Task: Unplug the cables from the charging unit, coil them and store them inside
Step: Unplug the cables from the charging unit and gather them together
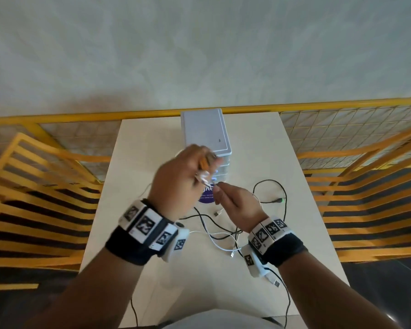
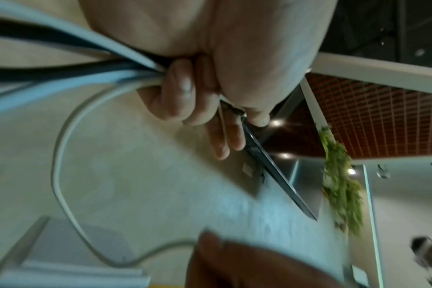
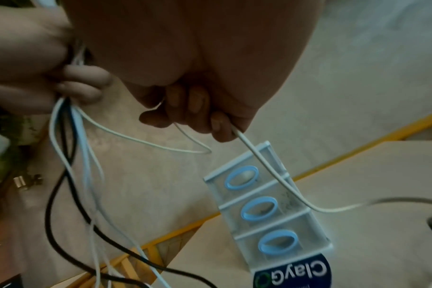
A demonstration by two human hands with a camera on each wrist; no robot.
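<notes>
White and black cables (image 3: 69, 148) hang bunched from the curled left hand (image 1: 178, 179), raised at the 12 o'clock side of the table (image 1: 259, 143). Right hand (image 1: 235, 205), touching it at 4 o'clock, pinches one white cable (image 3: 266, 171). Charging unit (image 1: 205, 129) stands just behind, seemingly unplugged.

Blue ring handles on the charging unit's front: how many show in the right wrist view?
3, stacked one per drawer on the charging unit: top, middle, bottom. A white cable crosses beside the upper two; none looks hidden.
</notes>
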